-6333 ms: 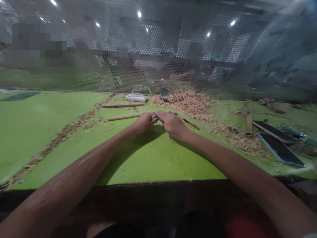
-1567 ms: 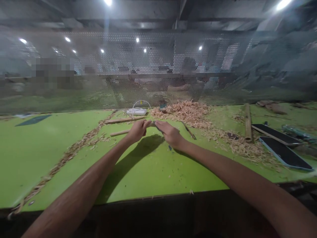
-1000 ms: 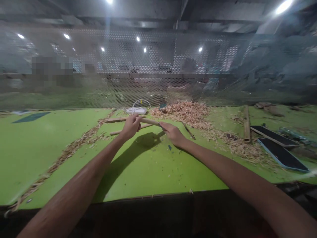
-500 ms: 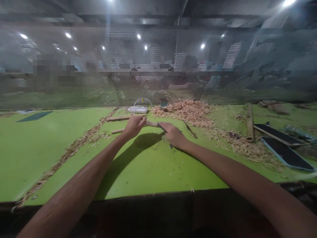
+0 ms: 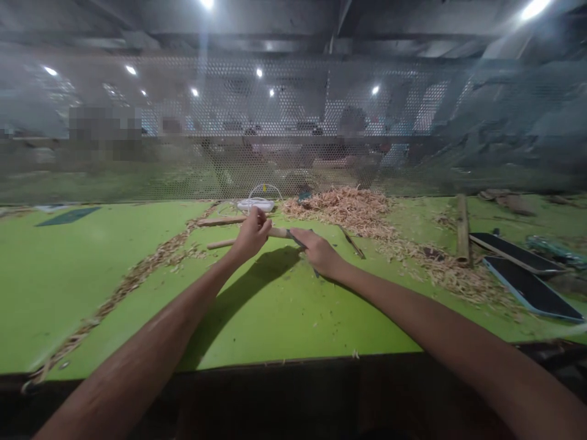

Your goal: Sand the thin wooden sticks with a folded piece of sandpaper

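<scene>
My left hand (image 5: 251, 235) is closed around a pale wooden stick (image 5: 277, 232), which comes out of the fist toward the right. My right hand (image 5: 321, 252) grips a dark flat tool (image 5: 293, 236) whose edge meets the stick's right end. Most of that tool is hidden under the fingers, so its exact kind does not show. To the left of my left hand, a thin brown rod (image 5: 221, 244) pokes out; whether it joins the held stick I cannot tell. A flat wooden strip (image 5: 222, 221) lies just behind.
Curly wood shavings (image 5: 353, 206) are heaped at the back before a perforated screen (image 5: 275, 159). A white power strip (image 5: 255, 205) with a cable sits beside them. A thin dark tool (image 5: 352, 242), a bamboo piece (image 5: 462, 229) and two phones (image 5: 534, 287) lie to the right on the green table (image 5: 275, 330).
My left hand has turned slightly, its top now a little higher. The stick and the dark tool have shifted slightly, still in my hands. The whole view has moved slightly.
</scene>
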{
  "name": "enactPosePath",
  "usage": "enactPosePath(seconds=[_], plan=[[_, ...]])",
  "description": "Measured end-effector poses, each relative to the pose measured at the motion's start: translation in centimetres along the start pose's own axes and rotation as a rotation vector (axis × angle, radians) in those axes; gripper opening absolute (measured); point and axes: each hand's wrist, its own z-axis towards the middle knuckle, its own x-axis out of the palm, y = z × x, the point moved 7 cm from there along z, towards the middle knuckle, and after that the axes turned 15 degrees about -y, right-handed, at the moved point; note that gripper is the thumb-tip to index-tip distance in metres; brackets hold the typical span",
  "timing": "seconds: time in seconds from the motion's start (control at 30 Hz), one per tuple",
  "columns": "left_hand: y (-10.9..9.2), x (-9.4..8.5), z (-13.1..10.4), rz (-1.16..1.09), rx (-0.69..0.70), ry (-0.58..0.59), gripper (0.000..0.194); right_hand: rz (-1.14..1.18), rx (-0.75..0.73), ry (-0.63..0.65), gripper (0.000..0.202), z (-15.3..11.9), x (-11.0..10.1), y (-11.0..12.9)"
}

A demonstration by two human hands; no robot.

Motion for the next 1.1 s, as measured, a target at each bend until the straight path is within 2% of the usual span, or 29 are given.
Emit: enactPosePath(seconds=[0.1,0.17,0.23,0.3,0.4,0.5,0.6,0.67,0.73,0.83,0.9,1.03,1.1], plan=[[-1.2,-0.3,-0.1,0.194,0.147,-0.061,0.020,-0.143,0.133,0.008,0.060,0.1,-0.9,-1.3],[-2.1,-0.1,-0.4,0.319,0.275,-0.025,0.017,-0.207,0.244,0.011,0.052,0.2,-1.5,-2.0],[-2.7,0.3,-0.7,0.420,0.375,0.038,0.013,-0.194,0.295,0.006,0.050,0.3,-1.8,-1.7],[-2.9,0.6,-1.0,0.494,0.459,0.074,0.014,-0.110,0.242,-0.019,0.053,0.6,-1.6,-0.3],[-3.0,0.6,-1.3,0.542,0.585,0.073,0.017,0.042,0.068,-0.046,0.063,0.8,-1.1,2.2],[-3.2,0.5,-1.4,0.538,0.683,0.073,0.021,0.093,0.021,-0.023,0.067,0.6,-1.5,1.6],[-3.5,0.5,-1.5,0.534,0.718,0.077,0.022,-0.031,0.220,0.008,0.059,0.6,-2.5,-2.4],[-3.7,0.6,-1.5,0.541,0.719,0.068,0.022,-0.105,0.270,0.041,0.054,0.6,-2.7,-3.6],[-4.0,0.9,-1.8,0.539,0.725,0.068,0.022,-0.060,0.225,0.032,0.053,0.8,-2.4,-2.3],[-4.4,1.2,-2.5,0.517,0.758,0.082,0.022,0.144,0.027,0.007,0.056,1.2,-1.4,1.8],[-4.5,1.2,-2.7,0.515,0.770,0.080,0.022,0.201,-0.020,-0.003,0.057,1.3,-1.3,2.9],[-4.5,0.7,-2.3,0.561,0.730,0.036,0.021,0.059,0.199,0.051,0.049,1.0,-1.9,-0.5],[-4.5,0.7,-2.3,0.569,0.716,0.019,0.021,-0.017,0.267,0.080,0.047,0.7,-2.1,-1.5]])
